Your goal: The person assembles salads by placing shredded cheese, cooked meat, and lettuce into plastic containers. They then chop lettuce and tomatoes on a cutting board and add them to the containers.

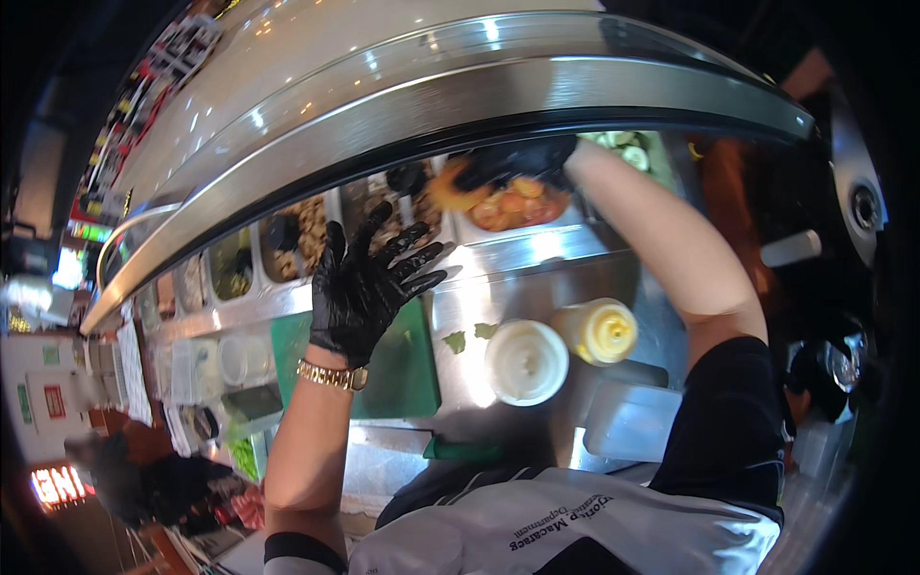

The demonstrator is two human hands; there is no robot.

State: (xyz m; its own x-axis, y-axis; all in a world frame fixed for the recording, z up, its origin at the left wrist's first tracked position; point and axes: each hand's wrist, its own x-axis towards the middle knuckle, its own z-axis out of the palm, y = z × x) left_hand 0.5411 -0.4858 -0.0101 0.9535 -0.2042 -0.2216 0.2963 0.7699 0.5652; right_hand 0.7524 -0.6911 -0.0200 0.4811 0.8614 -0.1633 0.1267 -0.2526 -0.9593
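My left hand (369, 287), in a black glove with wet-looking fingertips, is spread wide and holds nothing. It hovers over the green cutting board (402, 359), just in front of the food pans. My right hand (508, 163), also gloved in black, reaches under the counter's overhang to a pan of orange-red tomato slices (517, 206). Its fingers are partly smeared by motion. At their tips is a blurred orange tomato slice (448, 187), beyond the pan's left side. Bits of green leaf (455, 341) lie on the steel right of the board.
Pans of brown chopped food (311, 225) and green food (230, 273) line the counter to the left. Pale green slices (632, 153) sit at the far right. A white tub (527, 362), a yellow-topped bottle (606, 333) and a clear container (628, 422) stand nearer. A metal rail (460, 91) arches above.
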